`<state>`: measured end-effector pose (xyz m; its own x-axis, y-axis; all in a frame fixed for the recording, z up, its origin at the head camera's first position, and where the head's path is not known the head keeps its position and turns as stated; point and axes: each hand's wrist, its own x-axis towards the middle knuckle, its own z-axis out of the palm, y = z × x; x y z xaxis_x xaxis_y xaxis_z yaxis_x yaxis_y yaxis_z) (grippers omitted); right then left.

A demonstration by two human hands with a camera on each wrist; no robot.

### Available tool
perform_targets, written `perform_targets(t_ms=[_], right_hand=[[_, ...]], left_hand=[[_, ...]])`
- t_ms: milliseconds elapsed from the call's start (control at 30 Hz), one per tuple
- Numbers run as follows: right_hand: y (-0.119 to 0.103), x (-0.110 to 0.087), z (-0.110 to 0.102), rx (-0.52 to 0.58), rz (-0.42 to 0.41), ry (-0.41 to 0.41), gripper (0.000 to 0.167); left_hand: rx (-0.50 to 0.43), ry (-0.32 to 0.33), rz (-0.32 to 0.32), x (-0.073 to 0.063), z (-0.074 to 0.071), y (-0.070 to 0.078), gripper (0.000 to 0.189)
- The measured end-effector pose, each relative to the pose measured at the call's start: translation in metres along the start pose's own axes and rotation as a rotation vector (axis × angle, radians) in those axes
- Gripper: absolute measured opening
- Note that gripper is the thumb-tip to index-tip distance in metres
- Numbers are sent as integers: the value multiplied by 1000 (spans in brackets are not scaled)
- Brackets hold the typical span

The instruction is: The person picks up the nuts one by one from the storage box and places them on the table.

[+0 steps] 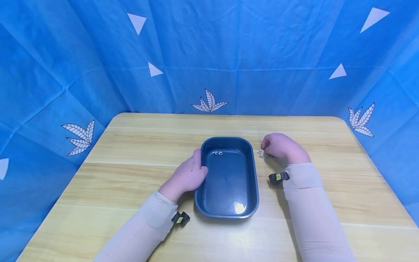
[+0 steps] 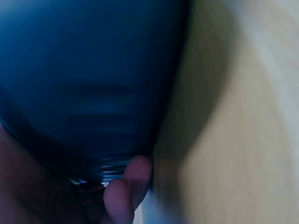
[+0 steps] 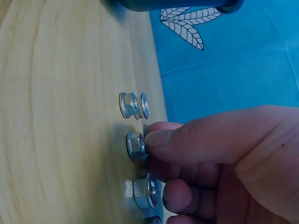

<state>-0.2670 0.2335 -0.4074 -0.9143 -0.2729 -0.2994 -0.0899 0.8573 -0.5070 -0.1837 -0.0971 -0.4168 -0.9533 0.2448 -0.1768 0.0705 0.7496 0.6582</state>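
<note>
In the head view my left hand [image 1: 189, 173] grips the left rim of a dark blue plastic tray [image 1: 227, 217], thumb over the edge. The left wrist view shows its fingers [image 2: 138, 175] against the tray's outer wall. Two small metal nuts [image 1: 220, 153] lie in the tray's far left part. Right of the tray, my right hand [image 1: 282, 146] is low over several loose nuts on the table. Up close these are silvery hex flange nuts; the thumb tip meets the top edge of one flange nut [image 3: 135, 145]. Whether the fingers pinch it is hidden behind the thumb.
The other flange nuts stand close around the fingers, one nut [image 3: 145, 191] beside the curled fingers and a pair of nuts [image 3: 128, 104] farther off. A wooden table [image 1: 137, 182] carries everything. Blue cloth [image 1: 271, 54] hangs behind and at both sides.
</note>
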Motion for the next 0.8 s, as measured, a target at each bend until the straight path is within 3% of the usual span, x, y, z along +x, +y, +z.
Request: perform_targets(t_ms=[800], right_hand=[[-10,2,2,-93,-15,20,29]], left_hand=[[2,-8,-10,1,0,1,66]])
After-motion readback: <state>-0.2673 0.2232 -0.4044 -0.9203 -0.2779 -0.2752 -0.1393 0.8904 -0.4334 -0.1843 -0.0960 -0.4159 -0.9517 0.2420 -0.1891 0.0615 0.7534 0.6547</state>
